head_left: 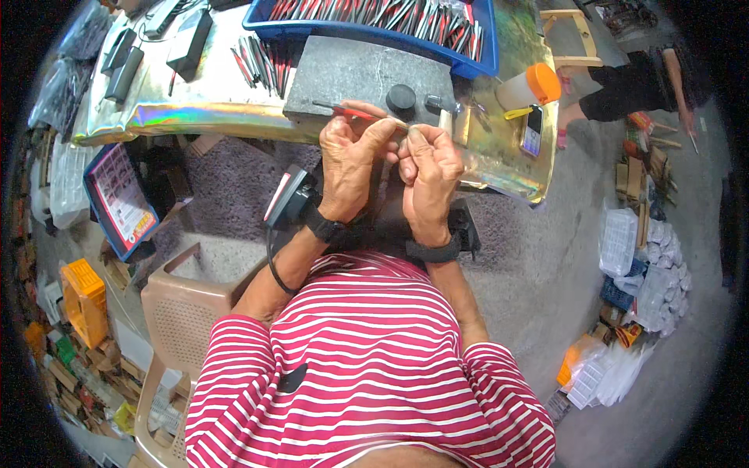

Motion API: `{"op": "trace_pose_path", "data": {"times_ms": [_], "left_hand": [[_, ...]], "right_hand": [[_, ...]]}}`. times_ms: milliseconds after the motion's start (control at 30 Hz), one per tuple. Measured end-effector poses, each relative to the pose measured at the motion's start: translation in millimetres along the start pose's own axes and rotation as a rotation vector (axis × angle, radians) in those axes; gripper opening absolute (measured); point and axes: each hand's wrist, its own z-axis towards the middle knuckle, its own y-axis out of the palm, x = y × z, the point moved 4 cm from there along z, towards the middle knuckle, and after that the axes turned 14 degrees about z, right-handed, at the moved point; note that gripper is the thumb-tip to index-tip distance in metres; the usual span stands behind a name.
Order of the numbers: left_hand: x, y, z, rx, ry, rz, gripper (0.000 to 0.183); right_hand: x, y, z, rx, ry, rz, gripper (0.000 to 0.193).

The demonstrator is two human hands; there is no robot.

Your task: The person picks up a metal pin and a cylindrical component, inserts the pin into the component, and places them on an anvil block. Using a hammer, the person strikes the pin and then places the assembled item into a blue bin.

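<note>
My left hand (349, 168) pinches a thin red stick with a dark tip (357, 113), which points to the left. Against its other end, the thumb and fingertips of my right hand (431, 175) are pressed together; what exactly they grip there is hidden. Both hands are just in front of a grey stone block (335, 74) on the table. A round black piece (400, 97) sits on the block, beyond my fingers. Behind it, a blue tray (489, 43) holds many similar red, black and silver sticks. More sticks (263, 66) lie loose left of the block.
A jar with an orange lid (538, 84) and a phone (532, 132) are at the table's right. Black boxy devices (189, 47) with cables lie at the far left. A plastic chair (183, 320) stands left of me; another person (636, 86) is at the far right.
</note>
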Motion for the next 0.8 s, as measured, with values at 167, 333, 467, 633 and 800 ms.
{"op": "trace_pose_path", "data": {"times_ms": [167,333,467,633,800], "left_hand": [[9,-1,11,-0.017,0.15,0.239,0.006],[9,6,25,-0.004,0.311,0.447,0.008],[3,10,32,-0.023,0.326,0.585,0.01],[-2,13,43,-0.02,0.354,0.523,0.01],[-5,14,52,-0.022,0.302,0.546,0.007]], "right_hand": [[7,0,4,0.004,0.195,0.228,0.013],[8,-3,8,-0.016,0.261,0.309,0.025],[6,0,13,-0.086,0.331,0.355,0.033],[4,-1,17,-0.128,0.335,0.335,0.034],[-13,-17,9,-0.032,0.333,0.253,0.027]]}}
